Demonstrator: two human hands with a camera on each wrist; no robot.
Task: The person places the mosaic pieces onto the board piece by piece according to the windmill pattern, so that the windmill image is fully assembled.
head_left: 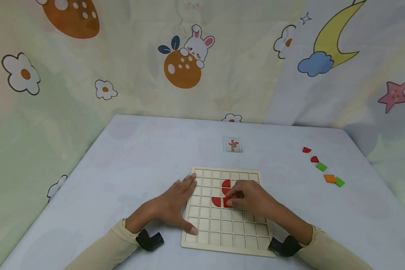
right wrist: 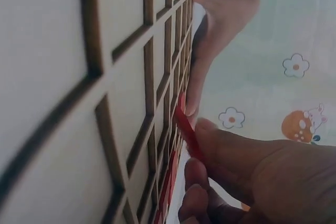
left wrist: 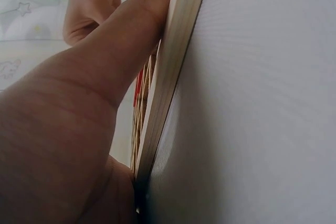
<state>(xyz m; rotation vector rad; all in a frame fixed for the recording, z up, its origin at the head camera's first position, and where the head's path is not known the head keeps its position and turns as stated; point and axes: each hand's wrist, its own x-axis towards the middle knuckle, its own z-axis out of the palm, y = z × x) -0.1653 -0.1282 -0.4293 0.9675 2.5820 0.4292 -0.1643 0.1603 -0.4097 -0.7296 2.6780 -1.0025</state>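
A wooden grid board (head_left: 216,225) lies on the table. My left hand (head_left: 170,206) rests along the board's left edge with fingers straight and thumb spread; in the left wrist view its thumb (left wrist: 131,30) presses on the rim. Over the middle of the board, my right hand (head_left: 254,198) pinches a red piece (right wrist: 190,136) between thumb and fingers. The piece is tilted against the grid in the right wrist view. Several red pieces sit in squares near it, among them a curved one (head_left: 226,183) above and another (head_left: 216,201) to the left. My right fingers partly hide this group.
Behind the board lies a small card (head_left: 227,147) with a pinwheel-like picture on a grid. Loose pieces lie at the right: two red (head_left: 306,149), two green (head_left: 321,167) and one orange (head_left: 330,178). A printed cloth (head_left: 138,56) hangs behind the table.
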